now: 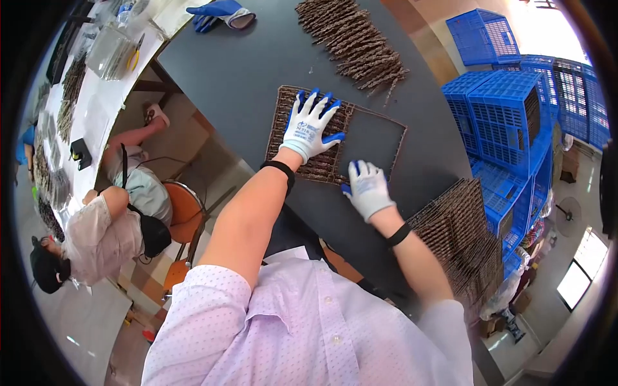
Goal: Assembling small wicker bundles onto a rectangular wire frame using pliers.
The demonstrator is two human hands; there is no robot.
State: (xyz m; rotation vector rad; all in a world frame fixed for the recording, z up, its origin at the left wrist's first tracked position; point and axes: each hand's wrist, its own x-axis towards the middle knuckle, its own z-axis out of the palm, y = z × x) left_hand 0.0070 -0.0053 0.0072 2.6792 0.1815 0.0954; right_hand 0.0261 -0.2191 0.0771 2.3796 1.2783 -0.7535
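Observation:
A rectangular frame (404, 138) with a thin dark brown rim lies on the dark grey table (257, 58). Rows of brown braided strips (320, 170) fill its left part, and the right part is an open gap showing the tabletop. My left hand (309, 130), in a white glove with blue fingertips, is spread flat over the strips and holds nothing. Over the near edge of the gap, my gloved right hand (370, 190) rests with its thumb apart from its fingers and nothing visible in it. It covers part of the frame's near rim.
A pile of loose braided strips (354, 45) lies at the far side. Stacked brown woven panels (457, 238) stand at the right, beside blue plastic crates (502, 112). A blue-and-white glove (223, 13) lies far left. Another person (106, 231) sits at a white table on the left.

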